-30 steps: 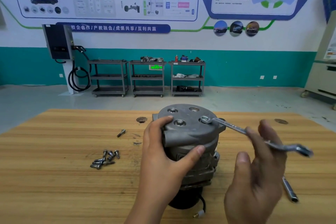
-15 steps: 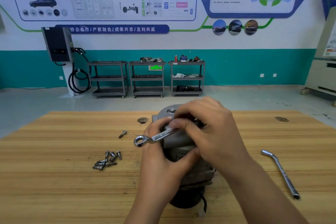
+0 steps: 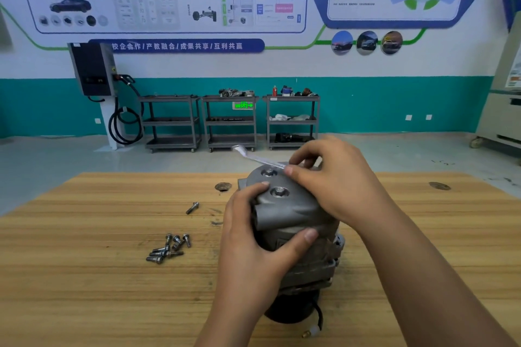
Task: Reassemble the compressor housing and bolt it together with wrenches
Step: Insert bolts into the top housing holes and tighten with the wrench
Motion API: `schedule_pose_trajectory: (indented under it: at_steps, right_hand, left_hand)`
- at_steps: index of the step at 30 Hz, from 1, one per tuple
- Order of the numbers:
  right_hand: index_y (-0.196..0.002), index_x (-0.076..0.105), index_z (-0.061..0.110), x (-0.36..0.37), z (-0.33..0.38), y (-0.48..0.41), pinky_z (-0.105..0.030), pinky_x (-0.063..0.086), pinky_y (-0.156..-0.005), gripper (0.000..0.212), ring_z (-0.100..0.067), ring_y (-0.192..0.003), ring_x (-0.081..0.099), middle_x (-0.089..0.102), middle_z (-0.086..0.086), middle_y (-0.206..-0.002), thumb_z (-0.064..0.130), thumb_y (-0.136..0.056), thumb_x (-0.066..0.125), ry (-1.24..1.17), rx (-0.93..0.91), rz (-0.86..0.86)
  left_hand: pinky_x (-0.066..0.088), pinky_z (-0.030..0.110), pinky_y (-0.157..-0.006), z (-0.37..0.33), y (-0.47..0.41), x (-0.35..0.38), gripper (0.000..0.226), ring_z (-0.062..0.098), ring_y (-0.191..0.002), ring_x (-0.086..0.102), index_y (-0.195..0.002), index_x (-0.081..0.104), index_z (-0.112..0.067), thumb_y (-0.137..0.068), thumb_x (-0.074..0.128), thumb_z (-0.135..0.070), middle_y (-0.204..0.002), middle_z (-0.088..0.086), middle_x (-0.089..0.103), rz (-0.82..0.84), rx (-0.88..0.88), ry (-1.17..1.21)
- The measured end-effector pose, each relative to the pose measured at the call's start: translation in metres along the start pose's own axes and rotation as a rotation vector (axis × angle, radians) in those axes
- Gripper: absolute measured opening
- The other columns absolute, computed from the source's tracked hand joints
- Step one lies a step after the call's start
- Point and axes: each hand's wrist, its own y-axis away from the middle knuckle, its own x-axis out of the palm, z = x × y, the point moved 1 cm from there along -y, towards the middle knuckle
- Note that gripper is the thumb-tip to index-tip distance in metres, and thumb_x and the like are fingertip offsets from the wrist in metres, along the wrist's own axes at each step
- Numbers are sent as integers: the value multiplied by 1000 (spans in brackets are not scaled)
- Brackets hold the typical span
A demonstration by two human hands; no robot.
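The grey compressor housing (image 3: pixel 287 211) stands upright on the wooden table (image 3: pixel 84 276), its cover facing up with two bolt heads showing. My left hand (image 3: pixel 253 245) grips the housing's near left side, thumb across the front. My right hand (image 3: pixel 332 177) lies over the cover's far right and pinches a silver wrench (image 3: pixel 253 157), whose free end points up and away to the left. The wrench's working end is hidden under my fingers.
A pile of several loose bolts (image 3: pixel 169 248) lies left of the housing, and a single bolt (image 3: pixel 192 207) lies farther back. The table has two round holes (image 3: pixel 223 186). A cable with a white connector (image 3: pixel 313 329) trails from the housing's base. Grey shelf carts (image 3: pixel 229 121) stand against the far wall.
My right hand has swung the wrench round on the cover, its free end going from the right, past the near left, to the far left. The bent bar at the right is out of view.
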Motion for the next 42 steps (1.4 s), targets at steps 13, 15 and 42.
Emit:
schedule_pose_trajectory:
  at_steps: [13,15,42]
  right_hand:
    - [-123,58,19,4,-42,-1,-27,43,-64,55,-12,-95,59,64,5,-109,47,-76,64,-396,374,195]
    - [-111,65,24,0,-37,-14,-24,42,-54,46,-9,-83,61,66,9,-97,52,-75,65,-337,319,256]
    - [-110,44,21,19,-38,-48,-26,39,-52,38,-10,-53,49,56,0,-69,13,-78,62,-519,317,24]
  left_hand:
    - [50,39,-92,-1,-1,0,69,4,-109,55,-110,44,-54,-49,76,-59,-118,-21,51,14,22,2]
    - [50,38,-92,-1,0,-1,68,1,-109,55,-109,45,-53,-48,76,-58,-117,-23,51,5,20,11]
    - [46,13,-74,-1,-4,-8,69,-15,-98,53,-105,39,-61,-44,73,-62,-109,-43,47,5,4,17]
